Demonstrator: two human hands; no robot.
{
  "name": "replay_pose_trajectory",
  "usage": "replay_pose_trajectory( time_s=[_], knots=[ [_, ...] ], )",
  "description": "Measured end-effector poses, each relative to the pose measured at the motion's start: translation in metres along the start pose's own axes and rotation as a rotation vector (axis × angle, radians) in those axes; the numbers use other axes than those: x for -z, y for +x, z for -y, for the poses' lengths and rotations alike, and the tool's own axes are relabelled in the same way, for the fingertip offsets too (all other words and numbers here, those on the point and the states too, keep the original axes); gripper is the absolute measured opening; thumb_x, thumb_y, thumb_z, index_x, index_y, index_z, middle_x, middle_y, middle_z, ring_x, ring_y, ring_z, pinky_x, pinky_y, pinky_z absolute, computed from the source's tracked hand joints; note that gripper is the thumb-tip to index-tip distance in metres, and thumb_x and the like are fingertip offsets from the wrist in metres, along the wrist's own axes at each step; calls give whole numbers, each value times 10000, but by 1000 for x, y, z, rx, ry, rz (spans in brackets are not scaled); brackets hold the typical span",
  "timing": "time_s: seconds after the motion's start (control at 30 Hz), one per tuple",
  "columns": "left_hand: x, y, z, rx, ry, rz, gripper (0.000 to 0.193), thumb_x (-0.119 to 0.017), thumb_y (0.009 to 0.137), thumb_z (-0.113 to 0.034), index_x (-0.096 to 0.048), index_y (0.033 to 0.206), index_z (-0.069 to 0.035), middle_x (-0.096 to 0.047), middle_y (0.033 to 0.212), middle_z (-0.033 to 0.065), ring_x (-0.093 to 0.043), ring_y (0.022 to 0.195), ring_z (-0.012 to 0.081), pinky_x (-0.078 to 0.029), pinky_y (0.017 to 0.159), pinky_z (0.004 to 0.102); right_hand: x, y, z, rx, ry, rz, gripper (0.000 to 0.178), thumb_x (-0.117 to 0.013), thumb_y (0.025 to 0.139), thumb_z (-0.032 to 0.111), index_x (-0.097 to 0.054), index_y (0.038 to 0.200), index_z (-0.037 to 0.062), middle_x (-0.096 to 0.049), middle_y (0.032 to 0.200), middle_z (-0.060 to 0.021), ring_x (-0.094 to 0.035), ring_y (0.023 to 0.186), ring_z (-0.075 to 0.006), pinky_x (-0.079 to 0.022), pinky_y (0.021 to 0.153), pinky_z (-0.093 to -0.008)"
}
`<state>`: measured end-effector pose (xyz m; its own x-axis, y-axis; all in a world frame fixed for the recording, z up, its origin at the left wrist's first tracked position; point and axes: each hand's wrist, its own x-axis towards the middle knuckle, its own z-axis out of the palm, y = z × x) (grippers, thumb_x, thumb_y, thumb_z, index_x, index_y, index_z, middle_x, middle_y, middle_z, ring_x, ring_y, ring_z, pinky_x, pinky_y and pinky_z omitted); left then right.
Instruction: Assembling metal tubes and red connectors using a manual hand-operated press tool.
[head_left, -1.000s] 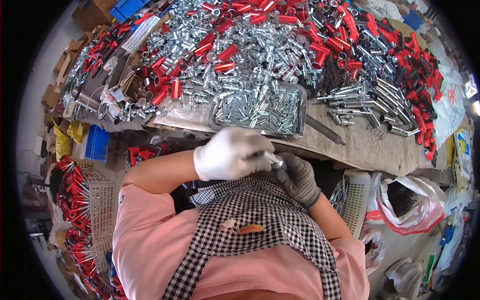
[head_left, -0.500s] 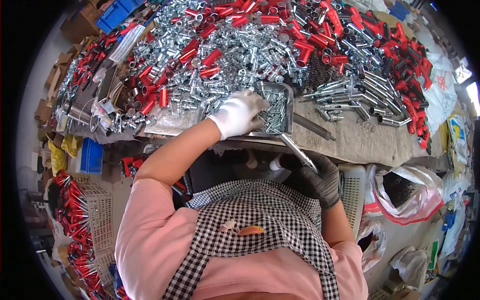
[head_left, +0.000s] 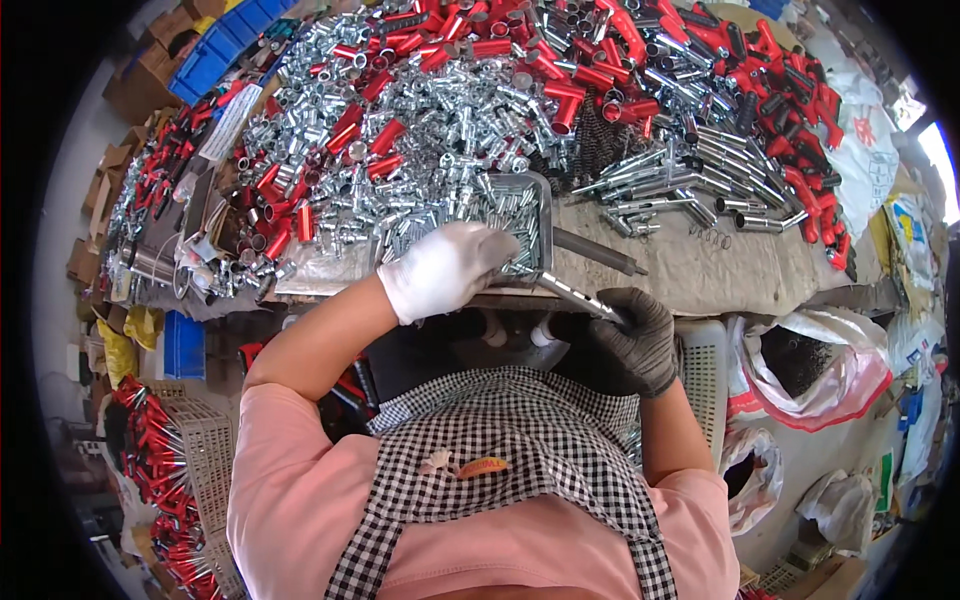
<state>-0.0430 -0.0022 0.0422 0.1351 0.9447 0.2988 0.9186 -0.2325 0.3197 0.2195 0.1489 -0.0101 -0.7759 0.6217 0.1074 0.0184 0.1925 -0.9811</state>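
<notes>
My right hand [head_left: 638, 340], in a dark grey glove, is closed round one end of a shiny metal tube [head_left: 578, 296] with small holes along its side. The tube slants up to the left, its far end at the tray's near edge. In a white glove, my left hand [head_left: 450, 268] has its fingers pinched close to that far end. A small silvery bit shows at the fingertips, too small to name. Just beyond the left hand lies a metal tray [head_left: 545, 212] holding many small metal pins [head_left: 512, 212].
A large heap of silvery fittings [head_left: 430, 110] and red tubes covers the table behind the tray. Metal rods [head_left: 740, 165] and red-and-black handles [head_left: 800, 110] lie at the right. A dark bar [head_left: 600, 252] rests beside the tray. Open sacks [head_left: 810, 370] stand at lower right.
My left hand has come out from over the tray toward me, to the tube's far end. My right hand has raised the tube slightly and tilted it flatter. The view has shifted a little.
</notes>
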Motion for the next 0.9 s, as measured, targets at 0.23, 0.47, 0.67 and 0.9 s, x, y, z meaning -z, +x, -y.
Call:
replay_pose_trajectory(
  time_s=[0.23,0.47,0.67,0.9],
  knots=[
    [0,25,-17,17,27,204,375,-715,819,-264,-651,1105,-31,-651,915,139,-632,861,334,-511,788,432,17,-2,-3,23,-16,-10,264,-760,745,76,-693,989,0,-725,869,-80,-676,796,-124,-552,746,-288],
    [-29,92,-54,-80,-9,519,245,-724,782,-243,-672,933,-58,-642,776,113,-669,754,305,-542,678,423,17,-11,-29,131,-21,-58,474,-841,726,135,-638,1143,42,-693,873,-41,-653,793,-108,-544,723,-280],
    [-61,149,-53,-313,50,614,235,-740,728,-249,-725,881,-72,-691,765,122,-700,741,304,-557,672,407,40,-20,-44,58,236,-73,597,-851,757,130,-579,1276,20,-713,979,-70,-661,884,-121,-536,812,-277],
    [-66,294,-30,-74,16,117,395,-648,837,-330,-660,1072,-12,-717,994,169,-700,878,346,-553,778,441,65,-30,-48,-51,321,-461,379,-766,866,233,-628,1103,-30,-690,967,-84,-617,874,-125,-499,799,-275]
  ],
)
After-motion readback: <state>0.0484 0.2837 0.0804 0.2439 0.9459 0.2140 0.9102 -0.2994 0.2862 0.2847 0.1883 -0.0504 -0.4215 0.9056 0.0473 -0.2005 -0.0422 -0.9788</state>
